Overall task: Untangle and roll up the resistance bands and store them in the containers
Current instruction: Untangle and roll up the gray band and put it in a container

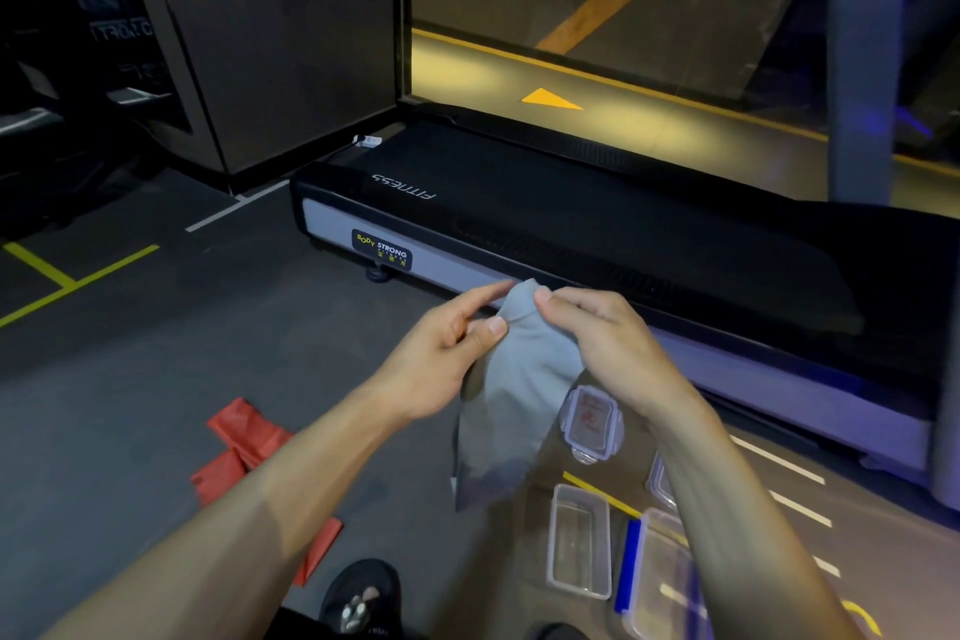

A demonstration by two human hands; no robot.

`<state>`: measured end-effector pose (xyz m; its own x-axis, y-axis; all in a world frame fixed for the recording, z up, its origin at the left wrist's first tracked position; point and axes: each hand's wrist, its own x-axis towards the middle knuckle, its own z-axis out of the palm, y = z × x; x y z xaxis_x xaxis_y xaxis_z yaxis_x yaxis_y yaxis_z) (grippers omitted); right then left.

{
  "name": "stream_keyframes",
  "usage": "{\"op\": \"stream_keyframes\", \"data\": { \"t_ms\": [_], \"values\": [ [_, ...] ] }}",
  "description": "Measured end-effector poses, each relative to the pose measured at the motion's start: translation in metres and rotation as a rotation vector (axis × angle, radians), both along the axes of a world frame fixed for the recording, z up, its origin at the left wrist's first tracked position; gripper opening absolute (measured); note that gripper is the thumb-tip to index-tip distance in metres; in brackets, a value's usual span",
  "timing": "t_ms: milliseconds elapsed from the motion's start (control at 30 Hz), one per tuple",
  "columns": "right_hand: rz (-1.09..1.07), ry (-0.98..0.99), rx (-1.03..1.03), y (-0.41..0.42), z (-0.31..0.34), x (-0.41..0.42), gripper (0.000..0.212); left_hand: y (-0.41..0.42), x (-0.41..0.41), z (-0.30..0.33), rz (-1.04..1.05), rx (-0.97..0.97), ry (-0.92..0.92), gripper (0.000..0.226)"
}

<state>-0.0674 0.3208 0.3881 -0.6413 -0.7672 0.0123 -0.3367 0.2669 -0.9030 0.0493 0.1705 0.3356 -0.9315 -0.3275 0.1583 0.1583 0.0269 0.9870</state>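
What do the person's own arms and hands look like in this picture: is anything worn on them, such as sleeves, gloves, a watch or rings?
Both forearms are bare as far as the frame shows: no sleeves reach into view. The left hand and right hand wear no gloves, and no watch, bracelet or ring is visible on wrists or fingers. The nails look short and unpainted. No markings show on either arm.

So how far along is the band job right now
Nothing looks stored yet: the clear container sits open and empty. In hand: both the left hand and right hand pinch the grey band's top end. Left: the red band lies unrolled on the floor.
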Motion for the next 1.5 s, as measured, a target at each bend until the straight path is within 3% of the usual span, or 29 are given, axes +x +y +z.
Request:
{"op": "stream_keyframes", "data": {
  "t_ms": [133,233,367,467,567,833,1033,1167,1333,1500],
  "values": [
    [0.049,-0.082,0.018,0.000,-0.002,-0.003,0.067,0.001,0.001,0.002,-0.010,-0.032,-0.019,0.053],
    [0.073,-0.167,0.027,0.003,-0.003,-0.005,0.054,0.004,0.003,0.006,-0.028,-0.099,-0.009,0.043],
    [0.089,-0.246,0.081,0.004,-0.005,-0.003,0.058,0.004,0.004,0.005,0.030,-0.034,-0.003,0.035],
    [0.074,-0.106,0.081,0.002,-0.005,0.001,0.048,0.005,0.001,0.001,0.083,0.032,-0.026,0.030],
    [0.025,-0.016,0.049,-0.001,-0.004,0.003,0.055,0.008,-0.001,0.000,0.113,0.095,-0.023,0.031],
    [-0.071,0.124,0.033,0.005,-0.001,-0.002,0.030,0.005,0.006,-0.001,-0.071,0.028,0.004,0.036],
    [-0.016,0.069,0.007,0.003,0.002,0.005,0.056,-0.001,0.004,0.001,-0.102,0.013,-0.009,0.044],
    [0.031,0.077,0.039,0.004,0.001,0.003,0.058,0.000,0.003,0.003,-0.111,-0.016,0.000,0.047],
    [0.074,-0.080,0.117,0.007,-0.005,0.001,0.066,0.004,0.003,0.005,-0.046,-0.002,0.013,0.029],
    [0.105,0.051,0.071,0.003,-0.005,0.004,0.054,0.008,0.001,0.004,0.096,0.093,0.002,0.036]
  ]
}}
